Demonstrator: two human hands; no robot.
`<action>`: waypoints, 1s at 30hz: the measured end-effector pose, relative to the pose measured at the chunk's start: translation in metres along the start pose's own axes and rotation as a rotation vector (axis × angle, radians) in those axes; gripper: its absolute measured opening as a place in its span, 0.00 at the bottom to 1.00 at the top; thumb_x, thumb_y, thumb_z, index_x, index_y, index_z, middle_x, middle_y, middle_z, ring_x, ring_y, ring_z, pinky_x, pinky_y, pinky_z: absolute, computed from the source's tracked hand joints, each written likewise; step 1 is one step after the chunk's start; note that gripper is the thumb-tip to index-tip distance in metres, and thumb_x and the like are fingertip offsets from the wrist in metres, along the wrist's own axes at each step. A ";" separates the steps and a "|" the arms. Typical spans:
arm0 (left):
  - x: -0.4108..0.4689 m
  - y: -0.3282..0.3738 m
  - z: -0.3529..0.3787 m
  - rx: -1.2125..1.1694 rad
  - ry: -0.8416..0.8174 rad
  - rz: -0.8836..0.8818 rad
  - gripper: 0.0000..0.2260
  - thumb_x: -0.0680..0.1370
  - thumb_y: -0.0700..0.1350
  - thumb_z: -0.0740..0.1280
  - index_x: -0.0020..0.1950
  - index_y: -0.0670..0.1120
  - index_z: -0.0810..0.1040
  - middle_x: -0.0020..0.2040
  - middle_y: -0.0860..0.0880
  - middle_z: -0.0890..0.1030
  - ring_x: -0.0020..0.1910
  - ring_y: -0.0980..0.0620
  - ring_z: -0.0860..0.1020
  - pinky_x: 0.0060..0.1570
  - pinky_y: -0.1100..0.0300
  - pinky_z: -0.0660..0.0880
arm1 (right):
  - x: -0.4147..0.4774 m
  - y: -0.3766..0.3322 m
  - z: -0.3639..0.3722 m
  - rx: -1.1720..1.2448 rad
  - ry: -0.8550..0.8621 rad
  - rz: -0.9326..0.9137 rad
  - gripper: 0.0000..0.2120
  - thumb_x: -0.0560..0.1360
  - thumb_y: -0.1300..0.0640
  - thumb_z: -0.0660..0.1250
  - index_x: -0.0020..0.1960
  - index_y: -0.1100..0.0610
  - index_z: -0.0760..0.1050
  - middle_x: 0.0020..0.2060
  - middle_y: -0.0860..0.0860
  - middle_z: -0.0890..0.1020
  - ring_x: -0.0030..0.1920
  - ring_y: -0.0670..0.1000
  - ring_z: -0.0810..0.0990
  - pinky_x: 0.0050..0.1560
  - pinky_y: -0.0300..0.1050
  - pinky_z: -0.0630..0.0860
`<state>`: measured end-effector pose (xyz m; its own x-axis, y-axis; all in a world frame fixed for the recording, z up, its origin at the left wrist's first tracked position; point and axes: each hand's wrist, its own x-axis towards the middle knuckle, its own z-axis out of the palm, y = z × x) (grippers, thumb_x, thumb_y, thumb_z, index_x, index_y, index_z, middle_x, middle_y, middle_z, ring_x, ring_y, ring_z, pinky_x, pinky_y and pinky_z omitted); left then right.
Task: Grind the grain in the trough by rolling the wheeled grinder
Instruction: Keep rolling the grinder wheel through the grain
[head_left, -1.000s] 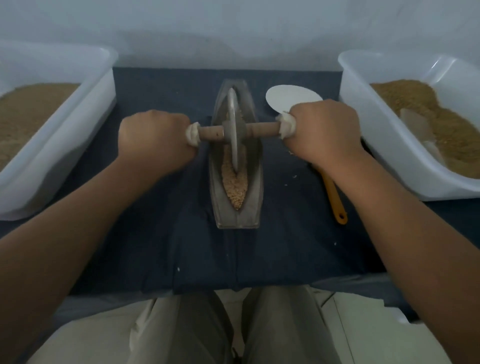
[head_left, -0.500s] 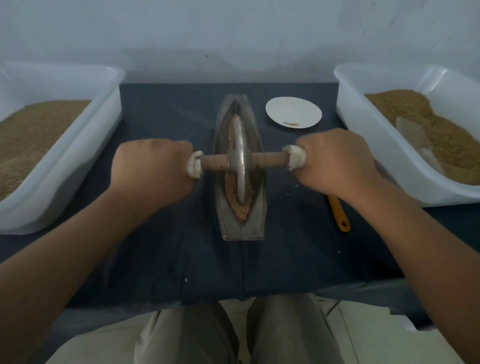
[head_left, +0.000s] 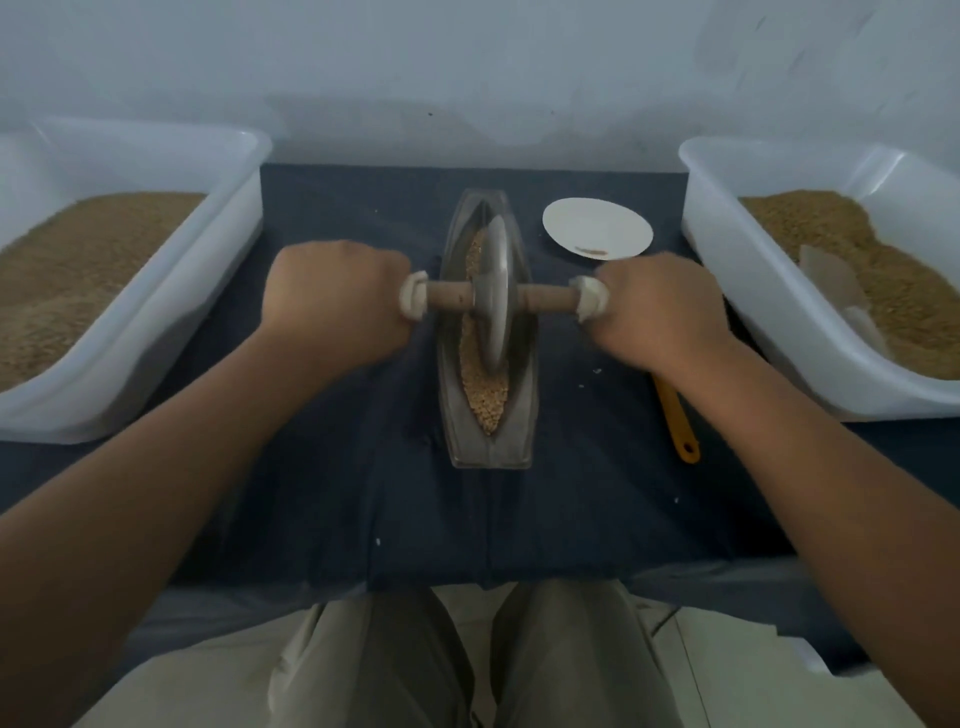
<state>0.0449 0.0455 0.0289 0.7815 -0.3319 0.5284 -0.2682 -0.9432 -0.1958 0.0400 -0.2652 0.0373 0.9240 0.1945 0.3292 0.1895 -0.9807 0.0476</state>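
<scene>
A boat-shaped metal trough lies lengthwise in the middle of the dark cloth, with tan grain along its groove. The wheeled grinder, a grey metal disc on a wooden axle, stands upright in the trough near its middle. My left hand grips the axle's left end and my right hand grips its right end, each beside a white end collar. The handle ends are hidden inside my fists.
A white tub of brown grain stands at the left, another white tub of grain at the right. A small white dish sits behind my right hand. An orange tool handle lies under my right wrist. My knees show below the table edge.
The grinder rolled from the trough's far end toward me, and both hands came back with it. Grain at the far end is now uncovered.
</scene>
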 end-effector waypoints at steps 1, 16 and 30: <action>-0.011 -0.001 -0.003 -0.017 0.035 0.020 0.18 0.78 0.60 0.57 0.32 0.52 0.61 0.26 0.56 0.62 0.22 0.50 0.63 0.31 0.63 0.58 | -0.016 0.001 -0.004 0.006 0.029 -0.022 0.23 0.76 0.33 0.53 0.33 0.49 0.70 0.26 0.45 0.73 0.27 0.50 0.72 0.29 0.45 0.69; 0.020 -0.002 0.011 -0.011 -0.154 -0.116 0.17 0.76 0.58 0.61 0.32 0.51 0.67 0.30 0.52 0.70 0.30 0.43 0.75 0.34 0.57 0.69 | 0.030 -0.001 0.000 0.024 0.066 -0.031 0.17 0.76 0.44 0.62 0.34 0.54 0.70 0.28 0.48 0.72 0.31 0.54 0.73 0.32 0.45 0.69; 0.046 0.000 0.021 -0.047 -0.167 -0.192 0.13 0.72 0.56 0.64 0.33 0.51 0.68 0.31 0.51 0.67 0.36 0.39 0.80 0.37 0.55 0.71 | 0.056 -0.004 0.001 -0.022 0.064 0.008 0.15 0.69 0.54 0.66 0.30 0.51 0.62 0.25 0.46 0.67 0.27 0.48 0.64 0.30 0.41 0.58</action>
<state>0.0926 0.0299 0.0361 0.9018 -0.1437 0.4076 -0.1288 -0.9896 -0.0639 0.0910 -0.2507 0.0544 0.9024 0.1854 0.3889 0.1738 -0.9826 0.0650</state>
